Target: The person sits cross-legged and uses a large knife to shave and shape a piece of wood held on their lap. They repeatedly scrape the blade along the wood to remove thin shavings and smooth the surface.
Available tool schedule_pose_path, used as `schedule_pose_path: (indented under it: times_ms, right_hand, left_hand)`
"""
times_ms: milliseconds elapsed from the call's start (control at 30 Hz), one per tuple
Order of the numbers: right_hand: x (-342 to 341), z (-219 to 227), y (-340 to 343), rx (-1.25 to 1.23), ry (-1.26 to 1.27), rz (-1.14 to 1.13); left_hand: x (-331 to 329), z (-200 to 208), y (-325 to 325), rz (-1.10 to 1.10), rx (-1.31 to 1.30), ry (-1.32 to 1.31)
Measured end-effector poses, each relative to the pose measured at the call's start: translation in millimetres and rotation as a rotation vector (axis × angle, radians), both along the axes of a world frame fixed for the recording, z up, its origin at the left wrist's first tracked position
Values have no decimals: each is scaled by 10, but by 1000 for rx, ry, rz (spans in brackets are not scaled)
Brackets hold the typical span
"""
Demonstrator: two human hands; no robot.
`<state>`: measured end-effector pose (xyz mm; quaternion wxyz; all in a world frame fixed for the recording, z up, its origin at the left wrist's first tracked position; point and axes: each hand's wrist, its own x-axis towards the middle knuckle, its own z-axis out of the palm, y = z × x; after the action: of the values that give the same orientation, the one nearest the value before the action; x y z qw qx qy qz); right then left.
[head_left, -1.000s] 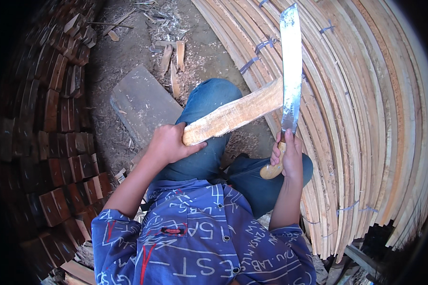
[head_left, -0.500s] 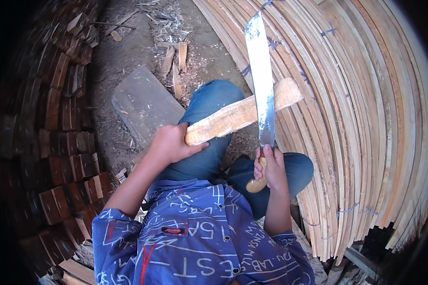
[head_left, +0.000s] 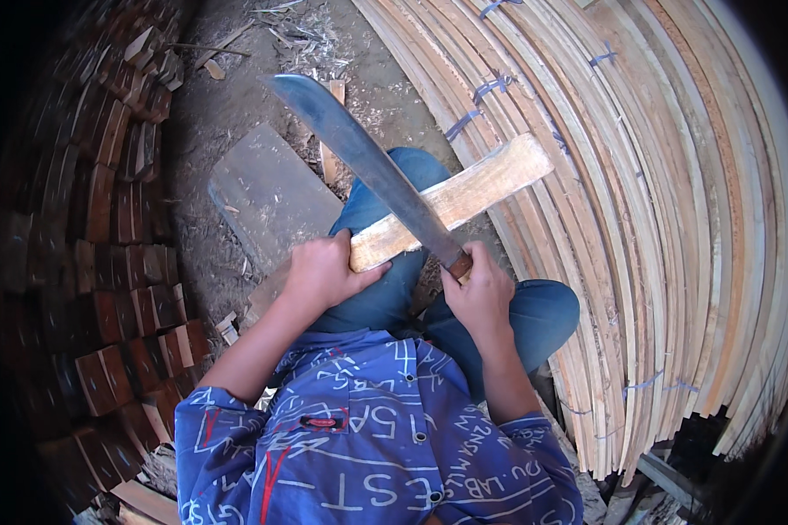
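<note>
My left hand (head_left: pixel 331 269) is closed around the near left end of a pale piece of wood (head_left: pixel 490 182), which slants up to the right above my knee. In my right hand (head_left: pixel 483 289) is a machete (head_left: pixel 368 162), gripped by its wooden handle, mostly covered by my fingers. Its long, broad grey blade points up and to the left and crosses over the wood. Whether the blade touches the wood I cannot tell.
Long bundled wooden strips (head_left: pixel 613 219), tied with blue bands, fill the right side. Stacked wood blocks (head_left: pixel 105 306) line the left. A flat grey board (head_left: pixel 271 197) lies on the ground beyond my left hand, with wood chips (head_left: pixel 302 39) farther off.
The machete has swung from pointing nearly straight ahead to pointing up and left, its blade turned from bright to grey. The wood has rolled slightly in my left hand.
</note>
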<state>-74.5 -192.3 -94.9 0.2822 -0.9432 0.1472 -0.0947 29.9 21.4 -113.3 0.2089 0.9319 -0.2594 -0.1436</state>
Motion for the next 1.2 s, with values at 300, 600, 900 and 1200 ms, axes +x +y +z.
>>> schedule_pose_path:
  times_ms: [300,600,900,1200]
  right_hand:
    - [116,-49,-282,-181,158,-57]
    - [-18,30,-488,-262,171,-133]
    - [-141,22,-491,-247,128,-166]
    - [213,11,-164,-160,83,-65]
  left_hand:
    - [-23,54,-36,13,9,13]
    - [-21,35,-23,23,21,30]
    - [-3,15,1,22,-3,46]
    - [12,-37,-51,-2,-16,4]
